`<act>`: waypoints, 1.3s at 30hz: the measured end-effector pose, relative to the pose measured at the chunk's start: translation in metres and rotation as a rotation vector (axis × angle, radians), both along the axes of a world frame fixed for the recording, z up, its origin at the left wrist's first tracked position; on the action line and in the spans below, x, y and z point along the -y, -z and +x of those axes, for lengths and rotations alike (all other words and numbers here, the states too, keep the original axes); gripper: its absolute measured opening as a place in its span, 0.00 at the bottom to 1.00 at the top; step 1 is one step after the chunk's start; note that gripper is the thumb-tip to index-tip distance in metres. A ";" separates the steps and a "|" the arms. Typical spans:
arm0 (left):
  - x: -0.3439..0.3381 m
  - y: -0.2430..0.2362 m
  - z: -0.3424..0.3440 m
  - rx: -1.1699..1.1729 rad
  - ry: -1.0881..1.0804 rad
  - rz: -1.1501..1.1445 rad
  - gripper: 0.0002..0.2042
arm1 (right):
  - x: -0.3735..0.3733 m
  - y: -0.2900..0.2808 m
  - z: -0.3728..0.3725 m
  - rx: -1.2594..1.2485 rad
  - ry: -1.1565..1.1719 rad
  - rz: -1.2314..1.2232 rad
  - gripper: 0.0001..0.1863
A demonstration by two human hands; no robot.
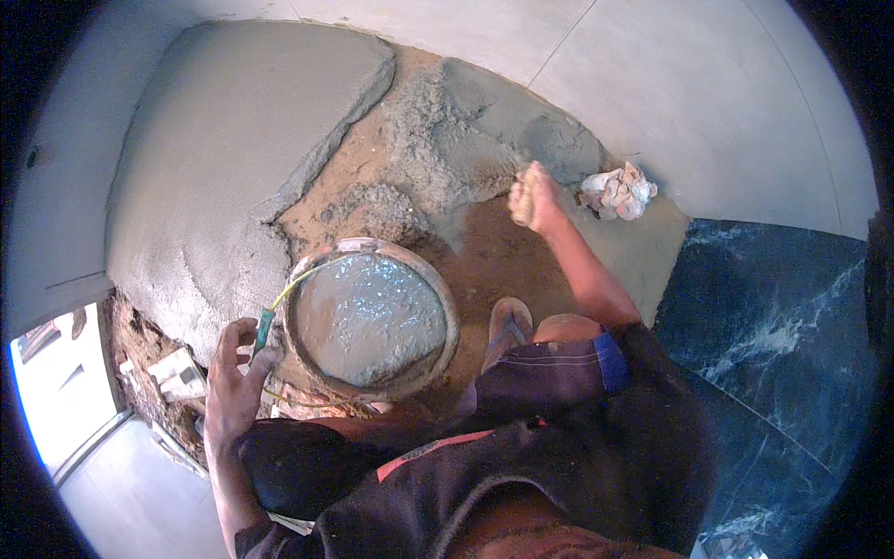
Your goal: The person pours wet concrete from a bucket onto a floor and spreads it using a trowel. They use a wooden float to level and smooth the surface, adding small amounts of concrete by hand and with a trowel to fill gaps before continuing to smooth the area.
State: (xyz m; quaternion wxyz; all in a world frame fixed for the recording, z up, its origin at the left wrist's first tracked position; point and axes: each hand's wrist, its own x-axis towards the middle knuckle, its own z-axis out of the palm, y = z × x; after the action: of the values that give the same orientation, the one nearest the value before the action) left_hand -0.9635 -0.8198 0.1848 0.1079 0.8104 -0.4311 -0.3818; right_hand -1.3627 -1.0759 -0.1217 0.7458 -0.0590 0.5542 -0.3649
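Observation:
A round bucket [451, 296] with a mortar-smeared rim stands on the ground in front of me, filled with wet grey cement mix [372, 312]. At its left, my left hand [237, 373] grips the green sleeve [264, 330] of the bucket's thin yellow handle. My right hand [538, 200], beyond the bucket to the right, is closed around the pale handle of a tool [525, 200]; its working end is blurred, and I cannot make out its shape. Just past that hand lies rough wet mortar [456, 154] spread over brown soil.
Smooth grey mortar [214, 140] covers the far left floor. A crumpled white bag [622, 191] lies by the wall [689, 102], right of my right hand. Dark blue veined tiles [773, 326] are on the right. Broken rubble [154, 363] lines the left edge. My sandalled foot [510, 321] stands beside the bucket.

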 end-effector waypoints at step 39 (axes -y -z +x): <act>0.001 -0.030 -0.008 -0.008 0.003 -0.052 0.25 | 0.174 -0.042 0.148 -1.129 -1.433 -0.823 0.21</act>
State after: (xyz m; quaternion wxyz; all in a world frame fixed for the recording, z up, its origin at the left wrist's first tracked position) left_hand -0.9720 -0.8209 0.2146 0.1299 0.8053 -0.4415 -0.3738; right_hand -1.2148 -1.2502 -0.0797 0.3389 -0.7974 0.4914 0.0888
